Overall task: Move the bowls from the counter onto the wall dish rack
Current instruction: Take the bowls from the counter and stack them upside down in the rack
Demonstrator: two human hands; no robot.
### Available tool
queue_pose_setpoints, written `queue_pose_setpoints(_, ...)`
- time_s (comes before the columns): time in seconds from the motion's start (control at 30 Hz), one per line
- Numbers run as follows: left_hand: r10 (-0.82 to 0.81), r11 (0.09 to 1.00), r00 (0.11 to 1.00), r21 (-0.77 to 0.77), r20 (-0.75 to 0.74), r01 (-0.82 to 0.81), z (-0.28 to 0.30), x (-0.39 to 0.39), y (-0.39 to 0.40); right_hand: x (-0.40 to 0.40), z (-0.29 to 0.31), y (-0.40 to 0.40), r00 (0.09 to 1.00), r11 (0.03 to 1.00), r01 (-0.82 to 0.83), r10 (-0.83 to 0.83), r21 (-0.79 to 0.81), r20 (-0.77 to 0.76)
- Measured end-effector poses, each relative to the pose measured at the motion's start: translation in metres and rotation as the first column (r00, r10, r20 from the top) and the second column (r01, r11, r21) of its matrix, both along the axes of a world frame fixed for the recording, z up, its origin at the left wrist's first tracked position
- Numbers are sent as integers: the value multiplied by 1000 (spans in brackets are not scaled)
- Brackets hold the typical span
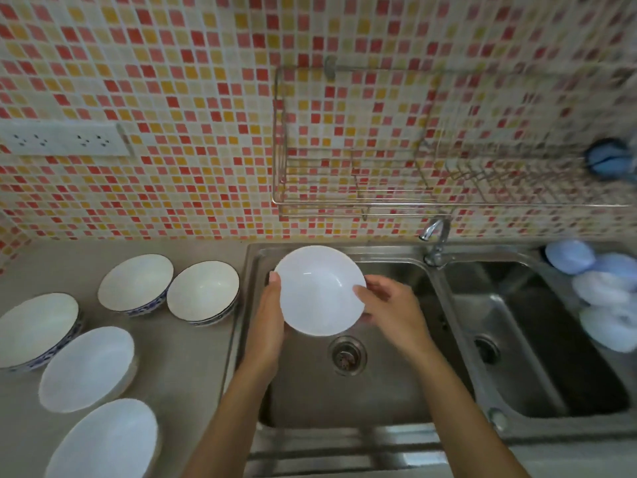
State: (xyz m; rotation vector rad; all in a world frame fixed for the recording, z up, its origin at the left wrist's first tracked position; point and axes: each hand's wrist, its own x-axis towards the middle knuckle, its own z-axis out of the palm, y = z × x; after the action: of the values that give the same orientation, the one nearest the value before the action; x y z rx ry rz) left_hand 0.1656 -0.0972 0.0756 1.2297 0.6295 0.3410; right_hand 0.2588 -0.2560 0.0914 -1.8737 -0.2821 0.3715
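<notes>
I hold a plain white bowl point(319, 289) in the air over the left sink basin. My left hand point(267, 322) grips its left rim and my right hand point(389, 310) grips its right rim, thumb inside. Several more bowls stand on the beige counter point(193, 360) to the left: two blue-patterned ones point(136, 282) point(203, 291) near the sink, another patterned one point(36, 329) at the far left, and two plain white ones point(88, 369) point(103, 441) in front. The wire wall dish rack point(431, 198) hangs on the tiled wall above the sink, with no dishes in it.
A double steel sink point(444, 339) lies below my hands, with a chrome tap point(436, 236) between the basins. Pale blue pieces point(599, 294) lie along the right edge. A blue round object point(608, 160) hangs at the rack's right end. Wall sockets point(62, 139) sit at upper left.
</notes>
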Motion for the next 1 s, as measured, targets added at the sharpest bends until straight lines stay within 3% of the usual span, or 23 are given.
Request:
queue_pose_setpoints(0.1, 34, 999, 999, -16, 38, -33, 23, 14, -13, 32, 28, -17, 958, 998, 50, -36, -42, 285)
queue_pose_setpoints(0.23, 87, 996, 989, -37, 122, -83, 43, 26, -28, 84, 59, -31, 748, 967, 240, -128, -86, 651)
queue_pose_setpoints(0.4, 147, 986, 968, 48, 204, -159, 76, 51, -40, 142, 37, -38, 636, 877, 261, 158, -403, 755)
queue_pose_setpoints(0.5, 124, 973, 951, 153, 283, -173, 96, 75, -38, 150, 21, -39, 536, 884, 316, 133, -345, 834)
queue_pose_setpoints(0.57, 90, 932, 946, 309, 312, -190, 113, 95, -38, 152, 19, -38, 503, 908, 325, 70, -264, 862)
queue_pose_setpoints(0.67, 10, 779, 949, 593, 316, -206, 147, 125, -50, 153, 20, -35, 439, 921, 340, 23, -190, 898)
queue_pose_setpoints(0.77, -56, 626, 960, 758, 276, -181, 160, 160, -54, 153, 18, -35, 410, 930, 338, -7, -145, 912)
queue_pose_setpoints(0.9, -136, 283, 982, 955, 133, -91, 157, 202, -53, 157, 17, -31, 354, 936, 347, -72, -59, 932)
queue_pose_setpoints(1.0, -154, 28, 988, 999, -19, 23, 140, 228, -42, 159, 12, -27, 312, 935, 355, -119, 1, 943)
